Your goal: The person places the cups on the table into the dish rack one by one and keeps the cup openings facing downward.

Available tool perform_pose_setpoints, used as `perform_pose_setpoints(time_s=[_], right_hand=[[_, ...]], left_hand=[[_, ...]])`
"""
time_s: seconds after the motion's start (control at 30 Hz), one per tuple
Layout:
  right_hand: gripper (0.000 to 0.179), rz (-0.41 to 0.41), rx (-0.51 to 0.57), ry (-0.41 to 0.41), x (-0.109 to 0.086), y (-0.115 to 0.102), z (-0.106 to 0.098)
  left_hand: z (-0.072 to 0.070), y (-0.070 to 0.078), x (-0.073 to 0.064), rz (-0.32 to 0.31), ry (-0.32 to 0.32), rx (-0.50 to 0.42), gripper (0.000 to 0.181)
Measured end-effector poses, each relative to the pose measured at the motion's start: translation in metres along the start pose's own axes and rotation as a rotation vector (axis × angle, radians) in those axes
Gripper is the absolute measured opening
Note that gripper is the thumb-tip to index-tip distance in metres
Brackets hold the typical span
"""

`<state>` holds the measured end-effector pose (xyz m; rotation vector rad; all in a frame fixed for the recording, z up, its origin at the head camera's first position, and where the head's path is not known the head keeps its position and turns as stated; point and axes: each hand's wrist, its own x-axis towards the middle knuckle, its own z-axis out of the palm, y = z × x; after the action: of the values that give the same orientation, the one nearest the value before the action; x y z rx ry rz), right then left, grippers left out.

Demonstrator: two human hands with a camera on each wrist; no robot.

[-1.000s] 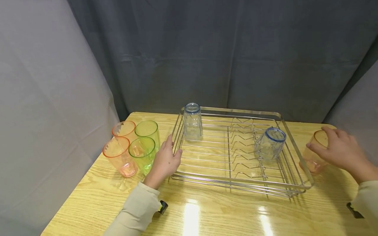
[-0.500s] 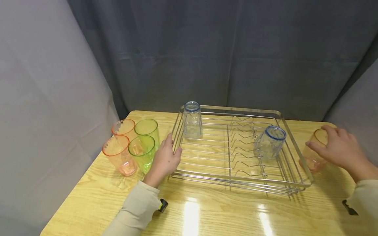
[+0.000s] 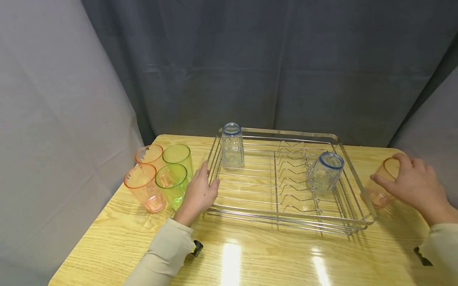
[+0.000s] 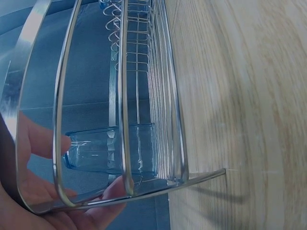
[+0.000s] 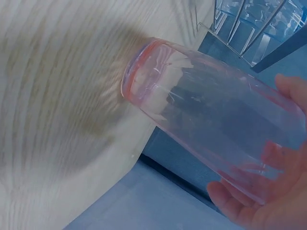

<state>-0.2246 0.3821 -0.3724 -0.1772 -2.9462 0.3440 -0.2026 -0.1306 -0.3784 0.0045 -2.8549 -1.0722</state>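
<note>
Orange tumbler (image 5: 206, 112), just right of the wire rack (image 3: 286, 215), is gripped near its rim by the right hand (image 3: 416, 180); its walls should be squeezed lightly and evenly while the rack is held by the left hand (image 3: 199, 192).

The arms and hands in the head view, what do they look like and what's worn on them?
The left hand and right hand are both ungloved. The left sleeve and right sleeve are plain pale beige and reach the wrists. A small black device with a yellow-green patch shows by the left cuff; a dark piece shows by the right.
</note>
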Motion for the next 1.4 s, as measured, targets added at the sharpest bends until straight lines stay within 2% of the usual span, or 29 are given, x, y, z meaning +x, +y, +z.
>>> perform_pose_setpoints(time_s=[0.4,0.57,0.97,1.23,1.4], right_hand=[[0.097,0.045,0.008,0.007,-0.0034,-0.0028,0.0023],[0.092,0.022,0.020,0.034,-0.0060,-0.0024,0.0019],[0.097,0.008,0.020,0.033,-0.0071,-0.0009,0.0019],[0.094,-0.042,0.012,0.068,-0.0074,-0.0009,0.0045],[0.093,-0.035,0.012,0.061,-0.0099,-0.0033,0.0034]], left_hand=[[0.0001,-0.0009,0.0001,-0.002,0.007,0.005,0.070],[-0.0005,-0.0004,-0.0001,0.006,0.003,0.003,0.070],[-0.0008,-0.0019,0.0004,0.014,0.011,0.007,0.069],[-0.0003,-0.0018,0.0004,0.019,0.017,0.007,0.070],[0.0001,-0.0016,0.0006,0.024,0.016,0.003,0.070]])
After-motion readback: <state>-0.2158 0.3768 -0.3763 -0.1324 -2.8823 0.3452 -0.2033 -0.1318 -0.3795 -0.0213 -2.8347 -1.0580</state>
